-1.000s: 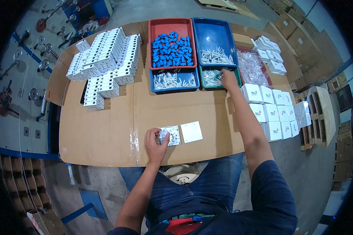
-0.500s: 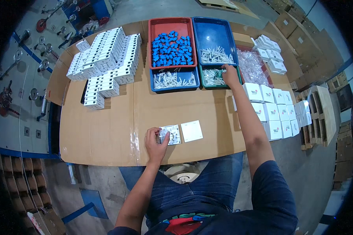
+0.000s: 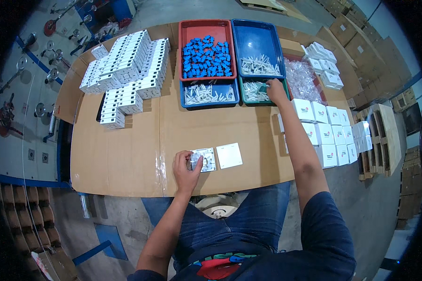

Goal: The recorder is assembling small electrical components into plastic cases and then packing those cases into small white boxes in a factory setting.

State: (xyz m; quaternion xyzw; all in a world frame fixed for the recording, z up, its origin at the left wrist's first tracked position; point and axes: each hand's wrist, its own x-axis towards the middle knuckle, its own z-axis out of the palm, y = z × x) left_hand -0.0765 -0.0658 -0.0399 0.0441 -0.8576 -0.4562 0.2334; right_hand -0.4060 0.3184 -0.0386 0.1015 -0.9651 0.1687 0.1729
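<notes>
On a cardboard-covered table [image 3: 126,154], the left hand [image 3: 186,166] pins a square switch module [image 3: 204,159] with curled fingers beside a flat white plate [image 3: 229,155]; the right hand [image 3: 276,90] reaches into a green tray [image 3: 254,91] of small white parts, its grip hidden.

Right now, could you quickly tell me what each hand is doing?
Left hand: closed on the switch module on the cardboard.
Right hand: reaching into the green tray; grip cannot be told.

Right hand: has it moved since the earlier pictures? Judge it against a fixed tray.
Yes. The right hand has edged up and toward the person's left, and now rests on the right rim of the green tray, over the white parts.
</notes>
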